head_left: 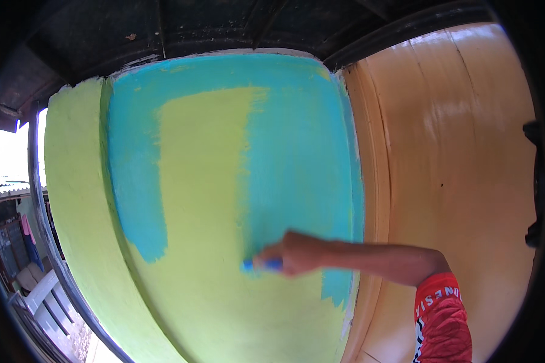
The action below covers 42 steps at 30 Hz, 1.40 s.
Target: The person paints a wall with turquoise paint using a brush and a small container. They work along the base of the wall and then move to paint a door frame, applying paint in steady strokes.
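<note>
My right hand (300, 253) reaches in from the right, arm bent, fingers closed around a blue paintbrush (272, 264). The brush is smeared by motion, so its bristles are hard to make out. It is at the wall panel (203, 175), by the lower left edge of a broad turquoise painted area (297, 163). Turquoise also runs along the panel's top and down its left side in a strip (136, 199) with a ragged lower end. Between these and below, the panel is lime green. My left hand is out of view.
A lime green pillar (75, 175) stands left of the panel. On the right, an orange-tan wall (454, 157) meets it at a raised trim (378, 151). Dark roof boards (206, 24) hang overhead. At far left, past a dark post (39, 181), are a white railing (45, 296) and hanging cloth.
</note>
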{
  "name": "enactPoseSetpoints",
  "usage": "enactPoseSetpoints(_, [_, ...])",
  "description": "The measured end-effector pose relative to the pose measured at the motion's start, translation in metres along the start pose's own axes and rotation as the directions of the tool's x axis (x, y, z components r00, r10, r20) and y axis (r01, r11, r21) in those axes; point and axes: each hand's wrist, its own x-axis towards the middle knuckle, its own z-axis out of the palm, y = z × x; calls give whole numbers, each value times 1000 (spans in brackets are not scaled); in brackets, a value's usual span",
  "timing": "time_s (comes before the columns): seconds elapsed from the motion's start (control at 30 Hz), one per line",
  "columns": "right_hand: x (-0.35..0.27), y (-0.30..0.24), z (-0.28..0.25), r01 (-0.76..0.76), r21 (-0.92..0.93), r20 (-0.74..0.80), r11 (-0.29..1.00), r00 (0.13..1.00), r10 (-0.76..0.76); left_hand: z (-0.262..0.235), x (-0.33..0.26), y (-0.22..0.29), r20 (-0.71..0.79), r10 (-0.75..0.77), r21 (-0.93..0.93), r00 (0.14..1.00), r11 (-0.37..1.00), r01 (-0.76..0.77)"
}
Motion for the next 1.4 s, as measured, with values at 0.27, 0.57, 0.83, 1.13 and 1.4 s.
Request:
enactPoseSetpoints(0.27, [119, 54, -222, -456, -347, -787, 820, 616, 9, 9, -12, 1, -174, -43, -68, 984, 997, 32])
enactPoseSetpoints(0.57, [32, -13, 10, 261, -624, -22, 736, 936, -351, -14, -6, 7, -215, -39, -139, 976, 990, 9])
enactPoseSetpoints(0.83, [77, -4, -47, -183, -25, -229, 983, 958, 172, -17, -7, 15, -226, -39, -127, 973, 992, 10])
enactPoseSetpoints(1.13, [159, 38, -152, -234, -767, -513, 597, 782, -353, -23, -6, 22, -250, -50, -138, 967, 990, 16])
enactPoseSetpoints(1.4, [45, -71, 78, 264, -138, 254, 955, 941, -224, -31, -8, 28, -246, -68, -144, 967, 989, 33])
